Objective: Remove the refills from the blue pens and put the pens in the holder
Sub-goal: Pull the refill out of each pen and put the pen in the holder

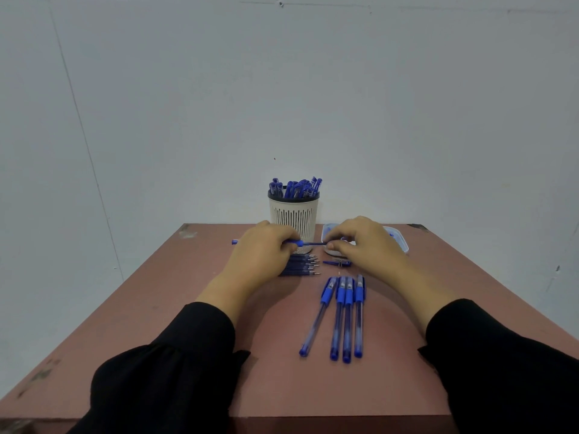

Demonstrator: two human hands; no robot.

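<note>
My left hand (261, 255) grips a blue pen (235, 242) held level above the table, its end poking out to the left. A thin blue refill (313, 244) runs out of the pen to my right hand (363, 242), which pinches its tip. Behind the hands stands a white slotted holder (294, 214) filled with several blue pens. Loose refills (302, 266) lie in a row partly under my left hand. Several capped blue pens (343, 314) lie side by side near the table's middle.
A clear plastic container (399, 239) sits behind my right hand, mostly hidden. A small blue pen part (336, 263) lies in front of it. The reddish table (194, 339) ends at a pale wall; its front edge is near my black sleeves.
</note>
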